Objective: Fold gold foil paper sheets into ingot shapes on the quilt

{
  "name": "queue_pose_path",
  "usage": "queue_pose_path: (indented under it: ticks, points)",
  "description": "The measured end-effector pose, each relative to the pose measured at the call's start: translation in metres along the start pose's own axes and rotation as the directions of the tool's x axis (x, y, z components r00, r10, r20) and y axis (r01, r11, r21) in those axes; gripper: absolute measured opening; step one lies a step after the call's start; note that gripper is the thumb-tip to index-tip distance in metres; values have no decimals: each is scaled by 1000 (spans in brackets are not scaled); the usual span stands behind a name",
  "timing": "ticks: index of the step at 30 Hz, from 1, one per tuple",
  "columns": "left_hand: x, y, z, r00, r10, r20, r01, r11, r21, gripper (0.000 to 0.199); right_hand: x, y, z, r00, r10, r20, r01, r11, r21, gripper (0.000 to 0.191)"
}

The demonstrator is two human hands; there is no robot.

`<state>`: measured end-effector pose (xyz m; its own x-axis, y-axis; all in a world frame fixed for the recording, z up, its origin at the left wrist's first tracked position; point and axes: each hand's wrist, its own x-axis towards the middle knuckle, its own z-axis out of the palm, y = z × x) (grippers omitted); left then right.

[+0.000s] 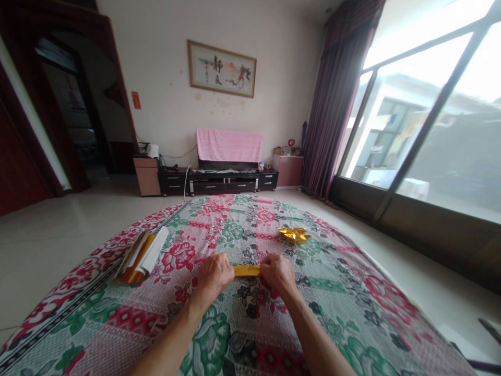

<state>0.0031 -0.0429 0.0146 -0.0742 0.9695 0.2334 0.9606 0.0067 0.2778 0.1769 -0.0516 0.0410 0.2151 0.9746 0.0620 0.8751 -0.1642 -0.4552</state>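
Observation:
A narrow folded strip of gold paper (247, 271) lies level between my two hands, just over the patterned cloth. My left hand (217, 271) is closed on its left end, and my right hand (278, 270) is closed on its right end. Beyond my right hand, shiny folded gold pieces (295, 235) rest on the cloth. To the left, a stack of gold and white paper sheets (140, 257), partly curled, lies on the cloth.
The flowered cloth (242, 318) covers a broad rounded surface. Past it stand a low black cabinet (223, 185) and a television under a pink cover (229, 144). A purple curtain (329, 104) and large windows are at the right, a doorway at the left.

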Motion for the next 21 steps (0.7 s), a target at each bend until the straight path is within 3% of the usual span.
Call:
queue_pose_path:
  ticks: [6,21]
  points:
    - [1,-1,-3,999,-7,54,9,999,-37,12,4,6,6,999,-47,6,47,999,5,25]
    - [-5,-3,-6,996,83,37,-79,993,-91,21,7,11,10,984,-167,58,165,986,33,25]
